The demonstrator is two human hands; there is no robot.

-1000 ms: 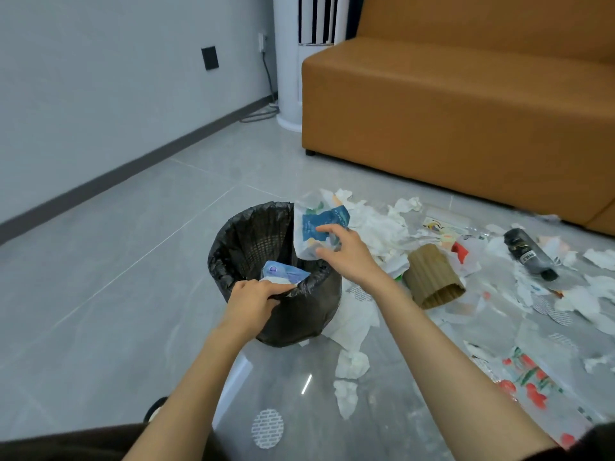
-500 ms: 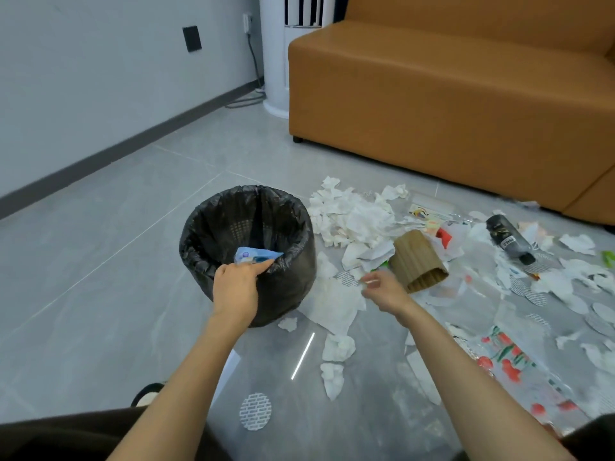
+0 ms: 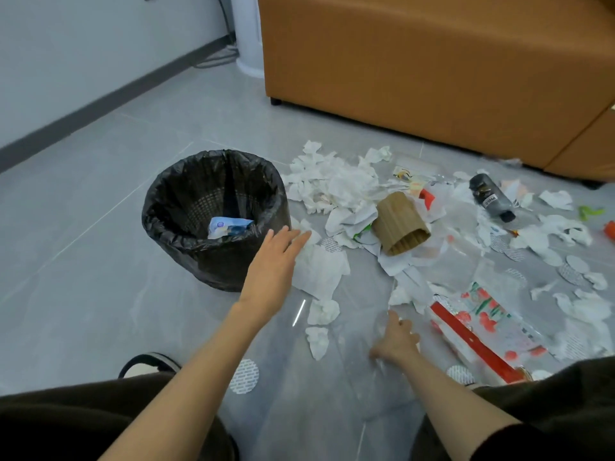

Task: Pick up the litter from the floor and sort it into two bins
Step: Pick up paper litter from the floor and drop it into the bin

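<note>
A bin lined with a black bag (image 3: 159, 201) stands on the grey floor, with a blue-and-white wrapper (image 3: 229, 226) lying inside it. My left hand (image 3: 276, 261) hovers just right of the bin, fingers stretched out over a flat white paper sheet (image 3: 321, 274), holding nothing. My right hand (image 3: 396, 341) is low near the floor, fingers spread on a clear plastic film (image 3: 362, 387). Litter spreads to the right: a heap of white tissues (image 3: 332, 188), a brown corrugated cardboard sleeve (image 3: 399, 224), a black bottle (image 3: 492, 197) and a red-printed plastic bag (image 3: 479, 327).
An orange sofa (image 3: 432, 61) closes off the back right, with a white appliance (image 3: 246, 44) and cables beside it at the wall. Two crumpled tissues (image 3: 322, 311) lie between my hands. Round patterned discs (image 3: 244, 375) dot the floor. Only one bin is in view.
My right hand released the blue-and-white wrapper over the bin, then came down to the clear film near me. My left hand left the bin rim and moved right, fingers opening.
</note>
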